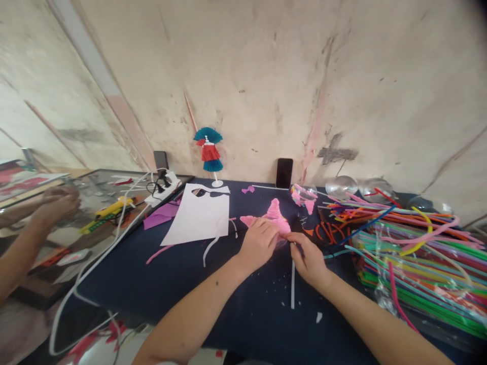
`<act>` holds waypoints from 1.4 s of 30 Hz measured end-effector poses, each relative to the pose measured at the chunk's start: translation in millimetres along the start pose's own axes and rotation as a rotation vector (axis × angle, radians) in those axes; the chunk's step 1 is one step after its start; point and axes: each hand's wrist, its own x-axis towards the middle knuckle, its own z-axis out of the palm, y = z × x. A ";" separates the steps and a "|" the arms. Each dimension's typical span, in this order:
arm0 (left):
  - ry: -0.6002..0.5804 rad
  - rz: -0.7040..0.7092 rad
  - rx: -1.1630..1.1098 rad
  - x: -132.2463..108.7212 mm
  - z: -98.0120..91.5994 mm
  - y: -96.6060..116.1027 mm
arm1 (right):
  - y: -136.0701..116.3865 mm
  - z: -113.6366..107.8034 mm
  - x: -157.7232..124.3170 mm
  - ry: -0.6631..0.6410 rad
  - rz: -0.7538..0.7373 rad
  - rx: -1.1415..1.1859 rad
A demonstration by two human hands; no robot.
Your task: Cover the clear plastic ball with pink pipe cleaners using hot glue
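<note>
A fuzzy pink shape with pointed tips, seemingly wound from pipe cleaners, is held over the dark blue tabletop. My left hand closes over its left and lower side, hiding part of it. At its lower right edge, the thumb and fingers of my right hand pinch together; any small piece between them is too small to make out. Below the hands lie a thin white strip and scattered white scraps. A white paper sheet lies to the left, with scissors on its top edge.
Bundles of coloured pipe cleaners, some bagged, fill the right side. Behind stand clear plastic domes, a decorated clear ball, a phone and a blue-red paper figure. A power strip and another person's hands are left.
</note>
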 end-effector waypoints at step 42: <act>-0.152 -0.996 -0.518 -33.8 -16.2 -8.6 | 37.1 14.2 7.0 -0.046 0.708 0.461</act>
